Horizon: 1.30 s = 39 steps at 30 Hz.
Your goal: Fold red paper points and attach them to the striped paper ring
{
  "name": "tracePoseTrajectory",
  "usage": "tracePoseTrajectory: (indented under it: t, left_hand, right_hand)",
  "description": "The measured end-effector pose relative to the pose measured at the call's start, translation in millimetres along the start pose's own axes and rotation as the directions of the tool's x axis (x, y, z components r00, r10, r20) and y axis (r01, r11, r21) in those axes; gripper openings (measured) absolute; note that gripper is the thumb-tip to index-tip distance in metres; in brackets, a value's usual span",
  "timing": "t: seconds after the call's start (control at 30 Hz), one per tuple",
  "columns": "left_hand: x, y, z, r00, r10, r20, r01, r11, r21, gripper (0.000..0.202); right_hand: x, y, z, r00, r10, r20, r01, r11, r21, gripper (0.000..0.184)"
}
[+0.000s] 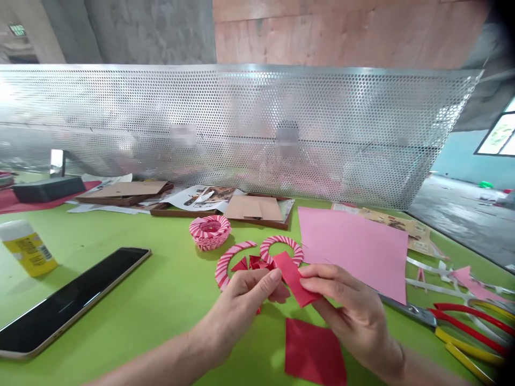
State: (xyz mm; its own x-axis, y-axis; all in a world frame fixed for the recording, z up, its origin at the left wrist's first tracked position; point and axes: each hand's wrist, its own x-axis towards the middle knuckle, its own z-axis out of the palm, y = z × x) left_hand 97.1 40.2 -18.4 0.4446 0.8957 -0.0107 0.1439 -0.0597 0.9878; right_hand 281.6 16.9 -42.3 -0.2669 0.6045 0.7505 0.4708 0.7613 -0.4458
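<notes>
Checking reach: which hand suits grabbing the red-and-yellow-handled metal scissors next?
Probably the right hand, though it holds folded red paper: the scissors lie to its right, farther from the left hand.

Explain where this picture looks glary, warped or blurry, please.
In the head view, glare whitens the far left of the perforated metal screen, which also shows pixelated patches; the head view stretches the phone toward the left edge, probably wide-lens distortion; lettering on the glue stick looks smeared in the head view; the head view's upper right corner is black.
</notes>
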Motion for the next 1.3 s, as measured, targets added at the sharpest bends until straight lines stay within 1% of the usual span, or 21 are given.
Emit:
tracePoseTrajectory:
  t: [0.07,0.17,0.3,0.37,0.5,0.6,0.67,0.77,0.93,1.03,1.17,1.23,1.3]
  left_hand:
    - [1,-4,0.7,1.000,-0.014,0.023,0.016,0.994,-0.104,0.035]
    - [4,-9,0.5,0.999,-0.031,0.037,0.038,0.978,-0.204,0.026]
    - [6,-10,-0.6,0.999,-0.043,-0.009,0.040,0.976,-0.215,0.025]
    - [6,-8,-0.3,0.999,-0.036,-0.025,0.030,0.978,-0.207,0.025]
    - [3,-5,1.7,1.000,0.012,0.000,-0.012,0.971,-0.240,0.023]
    - [2,-5,2.6,0.999,0.019,0.033,-0.008,0.954,-0.299,0.019]
    - [1,-5,3.0,0.999,0.005,0.050,0.011,0.949,-0.315,0.018]
    - [1,-6,3.7,0.998,0.002,0.058,0.015,0.956,-0.294,0.020]
    - [2,-6,4.6,1.000,0.010,0.015,-0.007,0.981,-0.195,0.022]
    - [2,-5,3.6,1.000,0.001,0.003,0.000,0.992,-0.123,0.019]
    - [3,-7,1.0,0.998,0.030,0.052,-0.029,1.000,-0.007,0.021]
    - [3,-8,0.2,0.996,0.053,0.078,-0.057,0.997,0.051,0.022]
    - [3,-9,-0.1,0.993,0.072,0.095,-0.080,0.993,0.083,0.021]
  right_hand:
    - [-3,1,-1,0.994,-0.078,0.074,0.083,0.995,-0.061,0.032]
    - [-6,4,0,0.981,-0.147,0.130,0.164,0.977,-0.138,0.035]
    - [-7,8,5,0.980,-0.158,0.123,0.183,0.956,-0.228,0.037]
    - [-6,6,5,0.976,-0.181,0.118,0.206,0.943,-0.262,0.036]
    - [-2,-1,4,0.940,-0.317,0.124,0.339,0.903,-0.264,0.024]
    - [-1,-4,2,0.922,-0.374,0.103,0.388,0.895,-0.221,0.023]
    - [-1,-4,1,0.922,-0.374,0.106,0.388,0.900,-0.199,0.026]
    - [-1,-4,1,0.929,-0.356,0.099,0.369,0.909,-0.192,0.025]
    - [0,-2,1,0.936,-0.337,0.107,0.352,0.913,-0.204,0.024]
    - [-2,0,1,0.936,-0.327,0.127,0.347,0.917,-0.196,0.024]
    - [-4,2,1,0.937,-0.310,0.160,0.334,0.929,-0.157,0.022]
    - [-4,2,2,0.948,-0.276,0.160,0.296,0.947,-0.121,0.022]
    - [-3,1,2,0.965,-0.221,0.141,0.233,0.970,-0.070,0.022]
